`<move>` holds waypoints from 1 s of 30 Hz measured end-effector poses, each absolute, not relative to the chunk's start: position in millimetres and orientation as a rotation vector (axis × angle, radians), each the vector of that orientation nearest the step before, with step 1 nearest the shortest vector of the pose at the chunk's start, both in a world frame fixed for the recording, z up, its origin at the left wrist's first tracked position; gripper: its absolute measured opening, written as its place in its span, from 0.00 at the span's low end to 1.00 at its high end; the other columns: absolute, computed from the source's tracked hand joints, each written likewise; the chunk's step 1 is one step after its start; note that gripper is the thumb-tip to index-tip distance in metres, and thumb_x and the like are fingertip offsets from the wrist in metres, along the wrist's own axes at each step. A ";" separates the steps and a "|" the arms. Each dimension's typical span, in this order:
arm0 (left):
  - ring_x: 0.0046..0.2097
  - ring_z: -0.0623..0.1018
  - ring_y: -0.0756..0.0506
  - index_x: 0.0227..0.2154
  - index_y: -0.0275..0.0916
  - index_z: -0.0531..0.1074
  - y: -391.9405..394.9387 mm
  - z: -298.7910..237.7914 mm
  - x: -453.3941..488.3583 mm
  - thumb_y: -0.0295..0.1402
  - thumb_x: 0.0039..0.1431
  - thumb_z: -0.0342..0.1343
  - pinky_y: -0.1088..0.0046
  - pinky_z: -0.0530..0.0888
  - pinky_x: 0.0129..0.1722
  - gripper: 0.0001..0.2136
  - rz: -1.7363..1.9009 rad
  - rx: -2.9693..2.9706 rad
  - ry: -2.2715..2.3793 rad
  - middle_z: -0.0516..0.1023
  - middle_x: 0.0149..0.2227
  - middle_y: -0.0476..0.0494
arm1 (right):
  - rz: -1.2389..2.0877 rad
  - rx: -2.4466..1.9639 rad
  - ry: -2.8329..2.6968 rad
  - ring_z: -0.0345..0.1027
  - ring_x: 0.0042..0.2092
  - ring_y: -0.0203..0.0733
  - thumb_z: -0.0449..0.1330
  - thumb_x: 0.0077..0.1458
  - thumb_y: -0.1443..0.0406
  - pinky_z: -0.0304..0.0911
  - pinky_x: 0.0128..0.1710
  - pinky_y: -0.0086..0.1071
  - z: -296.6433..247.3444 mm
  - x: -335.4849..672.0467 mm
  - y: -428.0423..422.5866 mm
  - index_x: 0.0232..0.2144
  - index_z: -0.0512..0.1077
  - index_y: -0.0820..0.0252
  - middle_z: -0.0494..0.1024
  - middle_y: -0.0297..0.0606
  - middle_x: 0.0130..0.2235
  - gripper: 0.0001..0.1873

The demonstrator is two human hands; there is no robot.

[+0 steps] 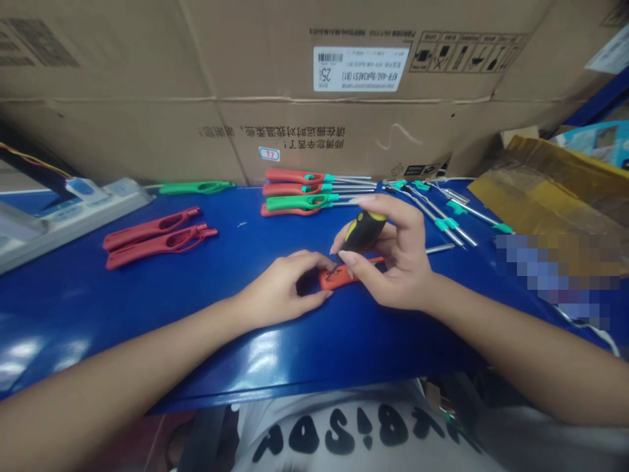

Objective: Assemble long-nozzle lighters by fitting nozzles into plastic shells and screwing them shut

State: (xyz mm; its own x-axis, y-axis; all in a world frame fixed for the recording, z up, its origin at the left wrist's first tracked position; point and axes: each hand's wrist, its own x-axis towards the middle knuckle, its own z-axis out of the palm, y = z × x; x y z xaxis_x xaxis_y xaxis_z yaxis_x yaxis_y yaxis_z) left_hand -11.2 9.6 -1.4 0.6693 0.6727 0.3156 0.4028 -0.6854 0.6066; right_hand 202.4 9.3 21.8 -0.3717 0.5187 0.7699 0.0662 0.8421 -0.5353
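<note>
My right hand [398, 262] is wrapped round the black and yellow handle of a screwdriver [364, 231], held tilted with its shaft pointing down. The tip of the shaft meets an orange-red gas lighter [333, 278] lying on the blue table. With thumb and forefinger, my left hand [285, 288] pinches the near end of this lighter's handle. Part of the lighter is hidden under my right hand; a metal tube [439, 248] shows beyond it.
Behind my hands lie several red and green lighters with metal tubes [295, 190]. Two dark red handle shells [160, 239] and a green shell [196, 187] are at left, near a power strip [73, 216]. Loose tubes [452, 223] lie right. A cardboard wall [162, 131] stands behind.
</note>
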 end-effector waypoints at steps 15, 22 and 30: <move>0.40 0.79 0.46 0.42 0.41 0.73 11.7 -2.2 -11.6 0.31 0.59 0.62 0.69 0.75 0.42 0.09 0.733 2.394 0.819 0.79 0.38 0.48 | 0.464 -0.537 -2.058 0.77 0.43 0.39 0.61 0.62 0.68 0.78 0.40 0.35 26.6 203.5 12.3 0.67 0.50 0.45 0.63 0.45 0.66 0.37; 0.41 0.78 0.44 0.42 0.40 0.73 11.9 -0.4 -10.9 0.32 0.59 0.61 0.67 0.74 0.43 0.09 0.691 2.381 0.829 0.79 0.40 0.46 | 0.221 -0.659 -2.189 0.77 0.46 0.44 0.58 0.65 0.62 0.76 0.44 0.37 45.7 200.7 14.8 0.67 0.53 0.48 0.72 0.42 0.59 0.31; 0.43 0.79 0.43 0.41 0.40 0.72 10.9 -1.0 -11.0 0.32 0.59 0.60 0.65 0.75 0.44 0.08 0.691 2.357 0.810 0.79 0.41 0.45 | 0.082 -0.671 -2.338 0.76 0.46 0.46 0.62 0.62 0.58 0.75 0.46 0.40 74.3 200.3 22.7 0.59 0.66 0.52 0.75 0.41 0.57 0.24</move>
State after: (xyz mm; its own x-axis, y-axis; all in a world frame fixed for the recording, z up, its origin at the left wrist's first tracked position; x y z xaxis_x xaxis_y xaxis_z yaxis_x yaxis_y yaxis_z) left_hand -11.0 10.9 -1.0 0.6864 0.6688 0.2856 0.3870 -0.6684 0.6351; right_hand 200.3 22.7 74.3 -0.6259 0.4882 0.6082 0.4444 0.8641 -0.2362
